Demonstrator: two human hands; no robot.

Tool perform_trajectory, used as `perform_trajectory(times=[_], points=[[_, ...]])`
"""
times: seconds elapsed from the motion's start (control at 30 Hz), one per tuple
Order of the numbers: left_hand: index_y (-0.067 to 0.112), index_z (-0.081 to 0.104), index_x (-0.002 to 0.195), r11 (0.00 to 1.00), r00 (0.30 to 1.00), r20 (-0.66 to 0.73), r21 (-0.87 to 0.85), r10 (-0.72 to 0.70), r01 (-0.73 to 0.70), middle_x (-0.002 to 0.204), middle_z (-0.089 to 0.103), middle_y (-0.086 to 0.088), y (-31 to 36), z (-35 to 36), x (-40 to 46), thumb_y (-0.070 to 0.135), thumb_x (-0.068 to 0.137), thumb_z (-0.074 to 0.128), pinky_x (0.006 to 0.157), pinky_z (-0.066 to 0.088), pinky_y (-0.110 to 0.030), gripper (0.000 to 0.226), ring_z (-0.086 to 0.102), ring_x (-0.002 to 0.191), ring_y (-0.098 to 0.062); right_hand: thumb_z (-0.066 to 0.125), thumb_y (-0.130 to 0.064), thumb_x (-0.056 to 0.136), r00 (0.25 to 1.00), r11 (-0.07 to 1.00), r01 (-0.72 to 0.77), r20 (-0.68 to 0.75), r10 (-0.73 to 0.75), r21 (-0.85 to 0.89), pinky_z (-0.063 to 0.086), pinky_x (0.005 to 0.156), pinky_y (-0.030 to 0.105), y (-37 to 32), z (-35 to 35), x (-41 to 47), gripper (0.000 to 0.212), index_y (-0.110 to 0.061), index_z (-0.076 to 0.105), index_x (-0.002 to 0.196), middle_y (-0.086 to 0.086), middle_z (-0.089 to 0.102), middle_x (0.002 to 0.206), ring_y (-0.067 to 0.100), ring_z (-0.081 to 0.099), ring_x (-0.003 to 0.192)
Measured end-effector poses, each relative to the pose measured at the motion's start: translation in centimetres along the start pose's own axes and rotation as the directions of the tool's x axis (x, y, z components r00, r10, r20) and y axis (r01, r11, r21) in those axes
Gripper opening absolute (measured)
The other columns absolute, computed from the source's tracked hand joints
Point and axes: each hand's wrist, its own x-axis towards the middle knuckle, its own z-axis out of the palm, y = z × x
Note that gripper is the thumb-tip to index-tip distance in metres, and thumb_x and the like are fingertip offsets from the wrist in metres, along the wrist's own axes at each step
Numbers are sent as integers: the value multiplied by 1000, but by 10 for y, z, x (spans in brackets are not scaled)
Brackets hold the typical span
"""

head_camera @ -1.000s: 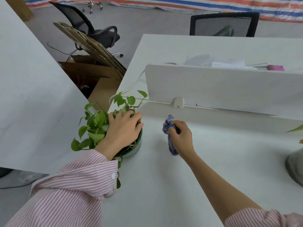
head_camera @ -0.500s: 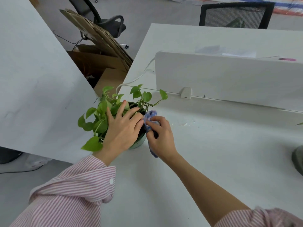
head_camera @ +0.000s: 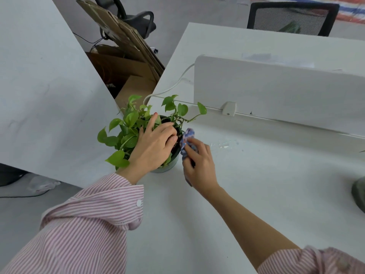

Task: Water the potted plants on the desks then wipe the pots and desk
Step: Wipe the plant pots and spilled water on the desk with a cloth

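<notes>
A leafy green plant (head_camera: 126, 133) grows in a pale green pot (head_camera: 166, 168) near the left edge of the white desk (head_camera: 256, 194). My left hand (head_camera: 156, 147) rests on top of the pot, fingers spread over the rim and soil, holding it steady. My right hand (head_camera: 199, 165) grips a crumpled blue cloth (head_camera: 186, 140) and presses it against the pot's right side. Most of the pot is hidden behind my hands. A wet patch (head_camera: 225, 144) glistens on the desk just right of the cloth.
A white divider panel (head_camera: 276, 91) stands behind the plant, with a white cable (head_camera: 173, 87) running down its left end. A second grey pot (head_camera: 359, 191) shows at the right edge. Cardboard boxes (head_camera: 122, 62) and black chairs (head_camera: 292, 17) lie beyond the desk.
My right hand carried the cloth leftward from the open desk to the pot's right side. My left hand stayed on the pot top. The view shifted slightly.
</notes>
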Motion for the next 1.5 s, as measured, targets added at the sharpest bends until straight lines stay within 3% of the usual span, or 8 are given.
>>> perform_trajectory(times=[0.17,0.57,0.73,0.87,1.07,1.27,1.4,1.5], points=[[13,56,103,1000,999,39,16,3,-3,141,43,4,-1,-1,-1,26,98,38,108,19,-61,23,4,144,-24,50,-14,83,974,979,206,102,-204,-9,50,81,39,10,-1,-38,35,-13,66,115,11,61,116,28,53,101],[16,57,78,935,942,70,117,330,-336,113,64,-1,-10,-2,-17,29,87,36,98,39,-54,26,35,135,-31,45,-20,79,947,932,-319,24,320,173,40,92,27,19,-30,-2,40,-8,68,110,3,61,115,24,53,110],[14,70,76,765,930,85,545,357,-344,90,67,-4,26,-3,-13,25,73,50,99,30,-61,23,56,111,-30,45,-22,76,921,901,-385,23,389,201,44,97,35,22,-33,-1,44,-7,68,110,1,60,116,23,54,111],[18,67,90,511,822,354,653,446,-559,96,61,-3,53,11,-3,23,78,54,99,26,-51,18,50,105,-26,46,-19,76,902,875,-422,19,431,237,45,96,35,24,-43,1,42,-5,67,110,-6,56,108,21,54,110],[19,43,137,296,813,580,769,48,-566,148,34,-10,65,27,37,50,97,25,99,-19,-69,54,4,141,-41,50,-12,85,875,844,-473,25,483,252,44,95,31,39,-58,-1,32,-7,66,112,-6,55,109,19,54,109],[19,51,130,525,941,337,797,26,-300,143,38,-5,72,-2,52,51,96,23,104,-11,-69,55,20,136,-37,49,-1,87,868,825,-487,50,495,287,41,89,21,46,-65,3,30,-9,66,111,-6,55,110,14,55,104],[26,48,127,692,961,250,673,117,-259,132,42,-5,43,-27,40,40,94,37,105,24,-56,38,42,120,-30,50,0,87,896,824,-437,100,432,360,39,82,6,32,-60,9,29,-12,68,106,-3,59,108,6,56,99],[26,49,127,798,970,194,557,145,-231,120,51,-10,23,-34,27,37,87,52,83,45,-46,42,57,95,-33,52,1,86,934,849,-356,128,333,391,41,86,9,18,-52,19,27,-11,68,104,-4,59,106,7,56,100]])
